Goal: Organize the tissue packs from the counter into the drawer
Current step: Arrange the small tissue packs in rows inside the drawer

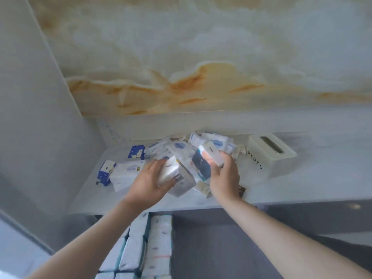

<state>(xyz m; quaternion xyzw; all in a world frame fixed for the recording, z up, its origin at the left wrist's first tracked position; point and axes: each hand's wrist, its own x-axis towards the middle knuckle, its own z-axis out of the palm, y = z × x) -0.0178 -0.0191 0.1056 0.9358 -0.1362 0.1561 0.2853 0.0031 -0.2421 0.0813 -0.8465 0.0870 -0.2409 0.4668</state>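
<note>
White pack gripped in my left hand, blue pack in my right hand, and the drawer sits below my left arm.

Soft, even daylight — a washed-out, hazy picture, blurred throughout, with wide-angle bending at the edges and faint shadows under the tabletop.
</note>
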